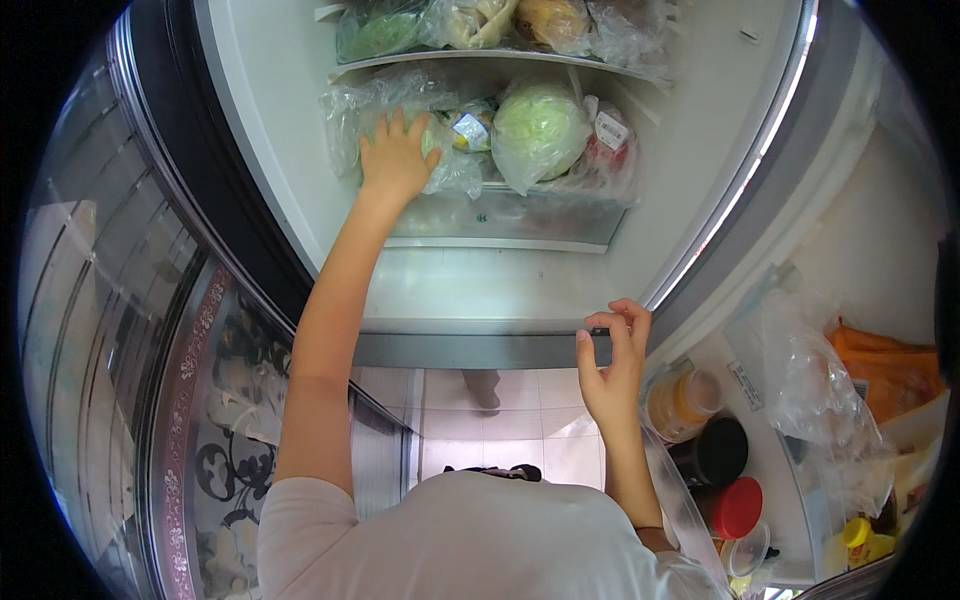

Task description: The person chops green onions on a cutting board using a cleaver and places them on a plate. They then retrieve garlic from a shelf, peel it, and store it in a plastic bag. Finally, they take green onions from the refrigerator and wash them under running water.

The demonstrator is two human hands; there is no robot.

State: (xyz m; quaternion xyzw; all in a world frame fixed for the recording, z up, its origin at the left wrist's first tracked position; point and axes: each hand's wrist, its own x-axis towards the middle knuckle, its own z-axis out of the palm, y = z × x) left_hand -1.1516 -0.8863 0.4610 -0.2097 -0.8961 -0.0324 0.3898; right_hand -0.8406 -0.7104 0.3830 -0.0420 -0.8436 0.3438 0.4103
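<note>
My left hand [395,157] reaches into the refrigerator and rests, fingers spread, on a clear plastic bag [349,112] with something pale green inside. To its right lie a small package with a white label [471,130], a bagged cabbage [540,127] and a labelled bag with red contents [609,142]. All of these sit above a translucent drawer [517,217]. My right hand [616,349] is at the refrigerator's front edge, fingers bent and apart, with nothing seen in it. Whether it touches the edge I cannot tell.
Above is a shelf [495,55] with several bagged foods. The open door at right has a bin [679,487] with a red-lidded jar [737,508], a black-lidded jar [712,450] and an orange bag [885,367]. A patterned glass panel [232,450] stands at left, above a tiled floor [510,427].
</note>
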